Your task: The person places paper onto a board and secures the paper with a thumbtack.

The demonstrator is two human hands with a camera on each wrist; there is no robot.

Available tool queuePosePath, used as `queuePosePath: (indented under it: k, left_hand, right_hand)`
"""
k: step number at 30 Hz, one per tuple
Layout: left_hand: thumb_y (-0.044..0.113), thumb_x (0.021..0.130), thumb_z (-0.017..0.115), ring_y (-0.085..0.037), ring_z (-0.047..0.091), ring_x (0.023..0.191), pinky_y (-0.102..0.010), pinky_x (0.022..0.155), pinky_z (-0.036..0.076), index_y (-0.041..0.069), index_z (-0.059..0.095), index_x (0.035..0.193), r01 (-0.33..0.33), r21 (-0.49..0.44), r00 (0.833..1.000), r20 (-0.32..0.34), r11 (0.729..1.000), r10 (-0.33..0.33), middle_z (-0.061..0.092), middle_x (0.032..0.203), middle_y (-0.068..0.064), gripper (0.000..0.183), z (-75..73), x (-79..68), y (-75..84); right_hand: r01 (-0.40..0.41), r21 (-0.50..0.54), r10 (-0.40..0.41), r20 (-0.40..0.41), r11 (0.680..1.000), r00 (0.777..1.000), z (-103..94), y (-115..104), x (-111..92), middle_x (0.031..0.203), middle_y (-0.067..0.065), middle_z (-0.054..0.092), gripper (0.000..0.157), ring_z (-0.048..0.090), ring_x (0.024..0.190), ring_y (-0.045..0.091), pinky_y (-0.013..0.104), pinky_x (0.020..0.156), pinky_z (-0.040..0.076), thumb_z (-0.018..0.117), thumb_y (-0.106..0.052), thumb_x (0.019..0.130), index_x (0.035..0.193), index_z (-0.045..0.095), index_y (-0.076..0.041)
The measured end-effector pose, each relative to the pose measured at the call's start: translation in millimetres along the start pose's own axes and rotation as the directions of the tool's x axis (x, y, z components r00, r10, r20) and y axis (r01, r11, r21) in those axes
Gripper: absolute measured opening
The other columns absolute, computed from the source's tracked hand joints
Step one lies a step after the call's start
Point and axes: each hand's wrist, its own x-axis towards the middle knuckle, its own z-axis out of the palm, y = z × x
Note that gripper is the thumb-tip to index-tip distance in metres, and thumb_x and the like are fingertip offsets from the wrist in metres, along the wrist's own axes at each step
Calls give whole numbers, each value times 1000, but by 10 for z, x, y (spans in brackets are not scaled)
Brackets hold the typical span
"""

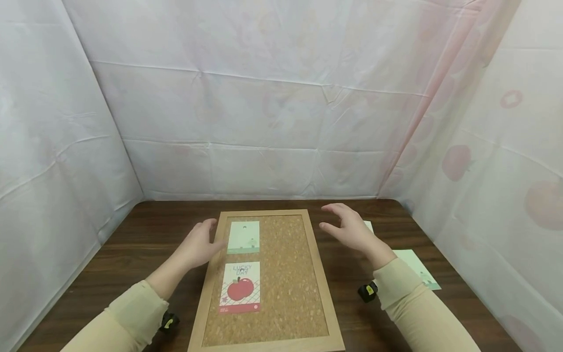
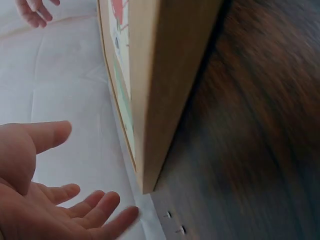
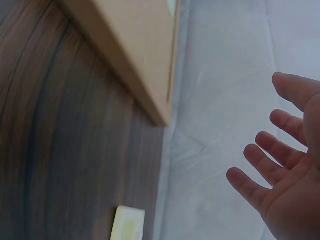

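The left hand [image 2: 47,187] is hovering at lower left, thumb apart from the fingers, near a wooden-framed board [image 2: 162,70]. On the board's face, a card with red print [image 2: 123,47] and a green card [image 2: 121,100] are lying. The right hand [image 2: 36,11] is showing at upper left, before white cloth [image 2: 65,82]. Two pins [image 2: 182,230] are resting on the dark tabletop [image 2: 245,145].
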Motion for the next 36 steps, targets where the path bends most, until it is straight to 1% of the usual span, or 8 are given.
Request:
queuePosePath:
  k: [9,17,20,23,26,30,34,36]
  left_hand:
    - [26,95,70,-55,37,136,-66,103,39,-13,26,152,55,63,995,82,997,-60,34,149,-40,82,26,-64,-64]
    - [24,93,72,-58,37,135,-67,102,39,-17,24,150,55,66,994,92,996,-61,35,147,-43,85,43,-90,-75]
    - [23,93,72,-56,42,132,-64,100,43,-18,29,148,49,70,993,99,996,-56,40,144,-41,81,45,-94,-82]
    - [21,92,72,-52,55,121,-58,92,52,-19,33,145,55,67,992,106,996,-62,48,138,-40,77,54,-94,-96]
    - [17,91,72,-40,69,97,-48,75,59,-20,31,145,93,21,987,131,995,-94,50,134,-40,77,75,-97,-112]
    - [11,89,71,-26,71,74,-39,60,60,-21,30,145,126,-25,980,159,992,-121,44,137,-44,77,100,-97,-123]
    - [11,88,72,-24,70,73,-36,58,60,-22,35,142,125,-20,979,162,992,-120,35,143,-46,74,114,-96,-135]
    - [10,88,72,-24,70,74,-36,58,59,-22,40,140,121,-17,979,165,993,-116,39,142,-46,68,121,-95,-143]
  right_hand:
    - [-105,-75,106,8,992,994,-80,317,-58,148,18,49,55,43,137,38,58,107,39,71,-31,97,143,55,-5]
    - [-158,-139,161,14,978,987,-157,573,-126,148,25,46,60,43,135,45,61,105,39,69,-31,97,145,51,1]
    - [-164,-185,169,10,969,986,-180,672,-158,146,28,47,59,42,135,47,62,106,37,69,-29,98,143,51,4]
    - [-194,-211,203,20,958,979,-206,760,-207,145,30,46,57,42,134,51,65,106,36,68,-27,98,142,51,6]
    - [-225,-232,239,36,946,970,-234,830,-260,145,33,45,58,41,133,54,66,105,36,67,-27,99,142,50,8]
    - [-247,-260,271,58,933,961,-270,896,-319,143,36,45,59,40,132,55,66,105,36,67,-27,98,140,50,12]
    - [-249,-295,285,85,923,955,-293,946,-354,141,37,46,60,40,132,55,66,105,36,66,-28,98,138,50,14]
    - [-244,-314,289,104,918,952,-305,962,-368,140,38,46,60,40,131,56,66,104,36,67,-27,98,138,50,15]
